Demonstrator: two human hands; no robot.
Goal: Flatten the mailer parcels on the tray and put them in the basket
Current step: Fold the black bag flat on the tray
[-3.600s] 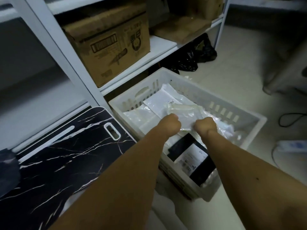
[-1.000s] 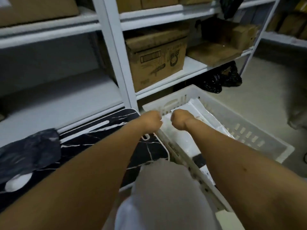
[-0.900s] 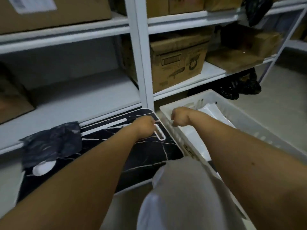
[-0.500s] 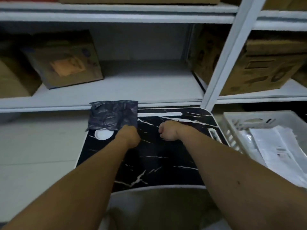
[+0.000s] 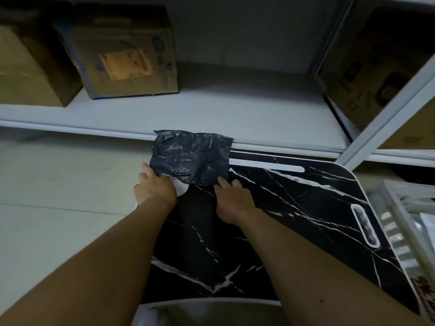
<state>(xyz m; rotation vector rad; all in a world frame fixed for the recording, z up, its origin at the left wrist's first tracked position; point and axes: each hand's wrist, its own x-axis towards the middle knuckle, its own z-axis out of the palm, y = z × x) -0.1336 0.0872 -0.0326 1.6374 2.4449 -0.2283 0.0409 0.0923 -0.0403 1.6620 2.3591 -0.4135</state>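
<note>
Looking down from the head camera at a black marbled tray point(image 5: 270, 231) lying on the floor against the foot of a white shelf point(image 5: 211, 109). Seeing one dark crinkled mailer point(image 5: 191, 157) left on the tray's far left corner, its top edge lapping up onto the shelf lip, a white patch point(image 5: 180, 187) peeking out beneath its near edge. Reaching for it with both hands: left hand point(image 5: 153, 187) at the near-left corner, fingers spread and only loosely bent, touching the edge beside the white patch — hard to tell whether pinching yet. Right hand point(image 5: 231, 201) at the near-right corner, fingers stretched out flat, tips just meeting the mailer's edge, holding nothing. Glimpsing the white basket point(image 5: 400, 231) just right of the tray, its contents mostly cut off by the frame. Noting cardboard boxes point(image 5: 122, 52) on the shelf, well behind the tray.

Judging the step: starting to flatten this last parcel. Doing it well probably meaning drawing the mailer down off the shelf lip onto the tray first, then pressing with open palms from the middle outward — pushing trapped air toward an edge, not bunching the thin film — before lifting by two corners toward the basket.
</note>
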